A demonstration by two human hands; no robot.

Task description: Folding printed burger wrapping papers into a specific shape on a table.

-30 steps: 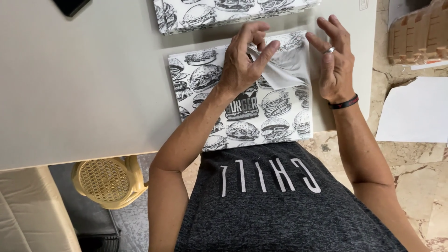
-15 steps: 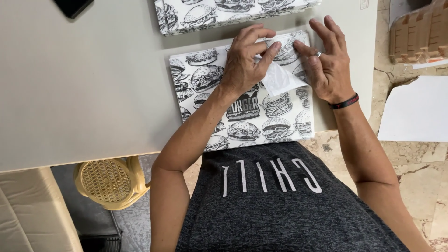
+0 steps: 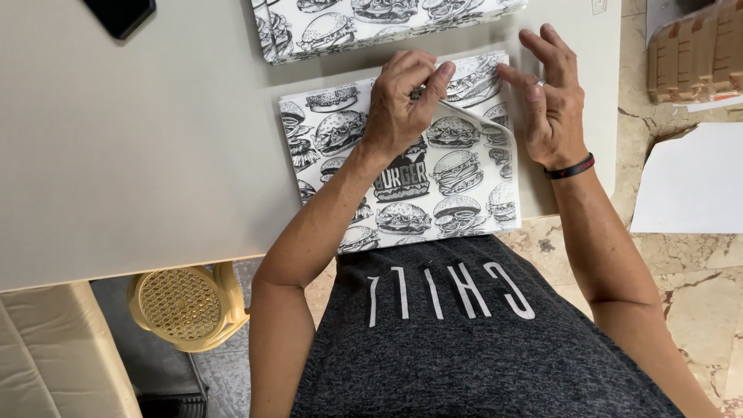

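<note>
Pinching a printed paper sheet (image 3: 402, 182), seemingly atop a stack, both hands (image 3: 402, 104).

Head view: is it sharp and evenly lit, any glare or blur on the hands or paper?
Head view: even, soft light, no glare on the table; the printed paper is crisp; left hand and right hand show no visible blur, casting only faint shadows.

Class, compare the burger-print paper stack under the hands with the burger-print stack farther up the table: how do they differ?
The near stack is held by the left hand and right hand; the far stack lies untouched. The near stack has a lifted sheet; the far stack lies flat. Both share black-and-white burger print.
</note>
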